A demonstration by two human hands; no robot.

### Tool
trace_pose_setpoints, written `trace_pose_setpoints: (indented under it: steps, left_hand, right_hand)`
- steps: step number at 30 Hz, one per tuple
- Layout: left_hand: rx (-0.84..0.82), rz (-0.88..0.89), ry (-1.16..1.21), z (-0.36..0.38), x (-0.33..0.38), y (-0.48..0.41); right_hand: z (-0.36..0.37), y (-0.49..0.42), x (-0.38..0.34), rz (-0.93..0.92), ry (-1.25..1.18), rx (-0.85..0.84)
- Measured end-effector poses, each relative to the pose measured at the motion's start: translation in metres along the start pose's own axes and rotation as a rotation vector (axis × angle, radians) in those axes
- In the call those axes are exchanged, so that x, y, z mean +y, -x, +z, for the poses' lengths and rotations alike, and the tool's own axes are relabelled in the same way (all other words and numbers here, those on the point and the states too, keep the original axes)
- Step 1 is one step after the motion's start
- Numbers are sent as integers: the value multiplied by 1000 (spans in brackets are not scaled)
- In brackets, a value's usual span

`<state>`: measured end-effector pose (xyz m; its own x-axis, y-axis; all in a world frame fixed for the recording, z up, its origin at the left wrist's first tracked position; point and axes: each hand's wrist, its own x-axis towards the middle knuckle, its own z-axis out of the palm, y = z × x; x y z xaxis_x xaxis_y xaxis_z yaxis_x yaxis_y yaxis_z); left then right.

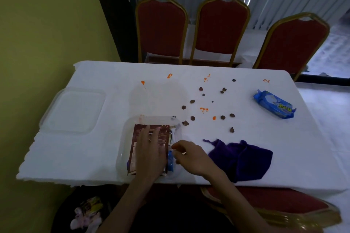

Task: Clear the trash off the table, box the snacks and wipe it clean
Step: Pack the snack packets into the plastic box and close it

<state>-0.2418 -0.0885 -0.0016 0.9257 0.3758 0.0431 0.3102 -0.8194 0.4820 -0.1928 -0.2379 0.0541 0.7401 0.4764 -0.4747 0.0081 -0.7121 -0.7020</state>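
A clear plastic box (149, 145) is set at the near table edge, w/ a brown snack packet (141, 138) laid flat inside and a blue wrapper (170, 161) wedged along its right side. The packet is pressed by the left hand (150, 154), fingers flat and spread. The right hand (189, 157) is held at the box's right rim, fingers curled together; whether anything is pinched can't be told. The clear lid (73, 110) is lying far left. The white tablecloth (265, 147) is marked w/ orange smears (204, 109) and brown crumbs (192, 118). A purple cloth (242, 159) is crumpled at right, a blue snack pack (274, 104) farther back. Three red chairs (221, 28) are lined behind; yellow-green wall (47, 24) at left.
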Motion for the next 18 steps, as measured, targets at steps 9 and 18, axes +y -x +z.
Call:
trace_pose_setpoints:
  steps: [9, 18]
  left_hand:
    - [-260, -171, -72, 22, -5, -13]
    - [-93, 58, 440, 38, 155, -32]
  right_hand:
    - [-70, 12, 50, 82, -199, 169]
    - [-159, 13, 113, 167, -145, 255]
